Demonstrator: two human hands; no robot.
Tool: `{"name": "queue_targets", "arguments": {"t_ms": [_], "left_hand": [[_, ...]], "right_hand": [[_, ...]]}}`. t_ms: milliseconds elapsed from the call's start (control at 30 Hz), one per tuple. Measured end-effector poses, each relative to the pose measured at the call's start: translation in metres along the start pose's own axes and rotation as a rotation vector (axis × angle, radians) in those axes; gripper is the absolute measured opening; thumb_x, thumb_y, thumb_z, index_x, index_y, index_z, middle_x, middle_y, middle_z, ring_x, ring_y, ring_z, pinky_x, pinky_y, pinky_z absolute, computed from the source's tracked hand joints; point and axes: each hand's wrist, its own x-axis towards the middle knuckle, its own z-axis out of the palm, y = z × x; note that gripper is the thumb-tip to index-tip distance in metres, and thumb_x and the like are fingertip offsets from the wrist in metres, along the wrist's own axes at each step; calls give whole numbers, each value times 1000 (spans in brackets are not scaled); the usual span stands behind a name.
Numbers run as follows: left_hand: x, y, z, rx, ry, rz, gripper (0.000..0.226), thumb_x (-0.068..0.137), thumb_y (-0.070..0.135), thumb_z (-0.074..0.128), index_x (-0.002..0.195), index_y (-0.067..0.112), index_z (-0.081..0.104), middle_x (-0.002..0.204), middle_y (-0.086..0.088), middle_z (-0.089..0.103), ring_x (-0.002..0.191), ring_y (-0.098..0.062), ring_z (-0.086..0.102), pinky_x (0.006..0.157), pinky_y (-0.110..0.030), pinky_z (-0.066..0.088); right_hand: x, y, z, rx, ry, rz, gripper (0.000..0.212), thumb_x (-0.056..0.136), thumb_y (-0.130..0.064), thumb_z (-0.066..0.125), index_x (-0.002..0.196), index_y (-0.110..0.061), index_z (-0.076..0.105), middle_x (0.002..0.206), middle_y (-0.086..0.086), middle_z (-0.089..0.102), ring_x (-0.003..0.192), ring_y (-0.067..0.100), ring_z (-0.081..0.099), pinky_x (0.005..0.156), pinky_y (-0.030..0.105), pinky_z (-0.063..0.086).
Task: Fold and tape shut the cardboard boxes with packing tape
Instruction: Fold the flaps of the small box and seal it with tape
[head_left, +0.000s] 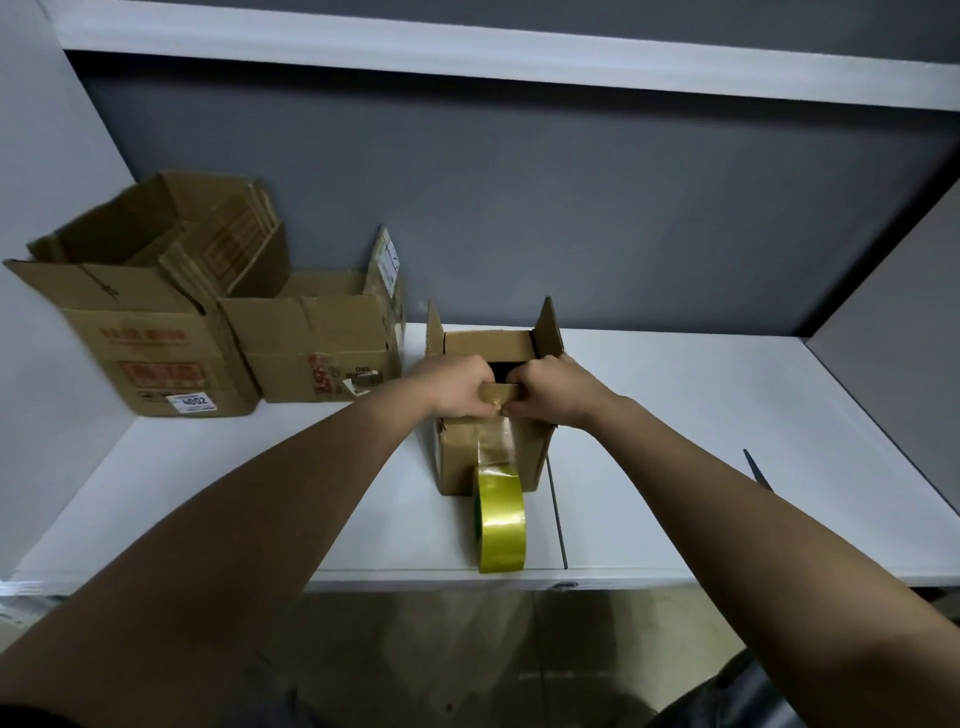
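Head view looks down on a small brown cardboard box standing near the front of a white table, with its left and right top flaps upright and its far flap raised. At the box's near top edge, both hands meet over a folded strip of clear packing tape that runs down the box's front face to a yellow-green roll of tape standing on edge on the table, just in front of the box. The left hand is curled, fingertips pinching the tape end and near flap at the rim; the right hand is likewise clenched, pressing against the same spot from the other side, so the knuckles of both hands almost touch. The box opening shows dark between the hands and the far flap.

To the left, well apart from the small box, two larger open brown cardboard boxes sit side by side against a grey wall: a middle box and a tall box with a white label. A thin dark pointed tool lies at the right beyond the right forearm.
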Motion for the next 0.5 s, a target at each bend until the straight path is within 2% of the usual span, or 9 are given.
{"name": "queue_targets", "arguments": {"t_ms": [67, 167, 300, 433, 500], "left_hand": [[0, 3, 3, 77, 53, 6, 13, 85, 35, 61, 81, 24, 57, 77, 3, 57, 80, -21, 59, 52, -25, 31], [1, 5, 6, 108, 96, 9, 13, 86, 37, 60, 85, 24, 58, 88, -2, 62, 88, -24, 61, 62, -27, 36], [1, 4, 8, 149, 97, -1, 15, 86, 37, 61, 83, 23, 55, 93, -3, 65, 91, -25, 62, 64, -29, 38], [2, 6, 9, 143, 85, -39, 22, 86, 39, 62, 97, 20, 63, 98, -3, 66, 92, -24, 62, 65, -30, 39], [-2, 9, 10, 194, 107, -28, 23, 88, 38, 60, 102, 20, 62, 104, -4, 67, 97, -24, 62, 70, -31, 42]], "right_hand": [[-1, 0, 5, -32, 55, 0, 12, 90, -33, 57, 82, -24, 56, 82, 2, 64, 87, 24, 60, 75, 31, 30], [0, 0, 11, -62, 104, 6, 18, 91, -34, 56, 96, -19, 66, 95, 5, 70, 95, 25, 62, 80, 32, 32], [0, -1, 12, -71, 118, 10, 25, 91, -36, 57, 103, -17, 66, 100, 5, 70, 98, 26, 62, 78, 31, 33], [-1, 0, 14, -67, 127, 23, 31, 88, -40, 62, 111, -19, 65, 103, 4, 69, 99, 25, 62, 78, 30, 34], [-1, -3, 15, -80, 138, 18, 31, 89, -38, 61, 113, -19, 65, 105, 4, 69, 102, 25, 62, 79, 29, 33]]}}
